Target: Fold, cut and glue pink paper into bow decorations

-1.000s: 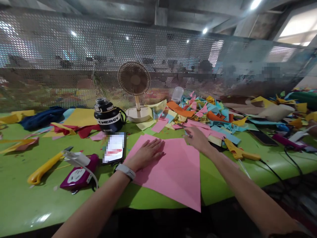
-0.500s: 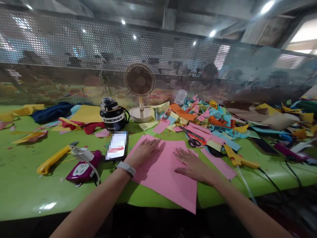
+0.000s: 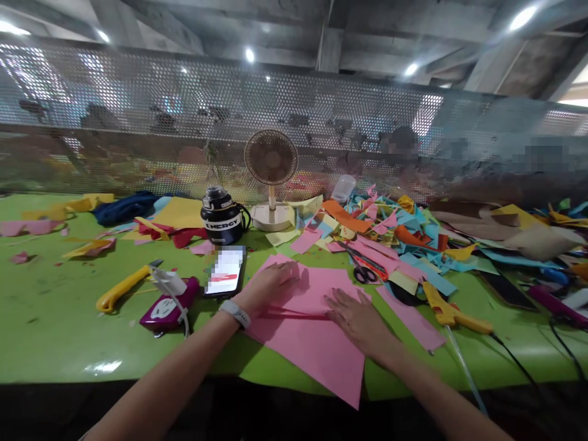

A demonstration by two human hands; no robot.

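A pink sheet of paper (image 3: 312,352) lies at the table's front edge, one corner hanging past it. Across its middle runs a raised crease, between my two hands. My left hand (image 3: 269,286), with a pale band on the wrist, rests on the upper left of the sheet, fingers stretched toward the middle. On the right part lies my right hand (image 3: 356,315), open, its fingers spread over the paper near the crease. Black-handled scissors (image 3: 365,274) lie just beyond my right hand. A phone with a lit screen (image 3: 225,271) is left of the sheet.
A purple power strip (image 3: 168,309) and a yellow-handled cutter (image 3: 124,286) lie at left. Behind stand a dark flask (image 3: 223,220) and a small fan (image 3: 272,159). Coloured paper scraps (image 3: 390,226) pile up at back right. A yellow glue gun (image 3: 452,312) with its cord lies at right.
The sheet lay nearly flat before; now a raised crease crosses its middle between my hands. Both hands remain on the paper. The view has shifted slightly left and up.
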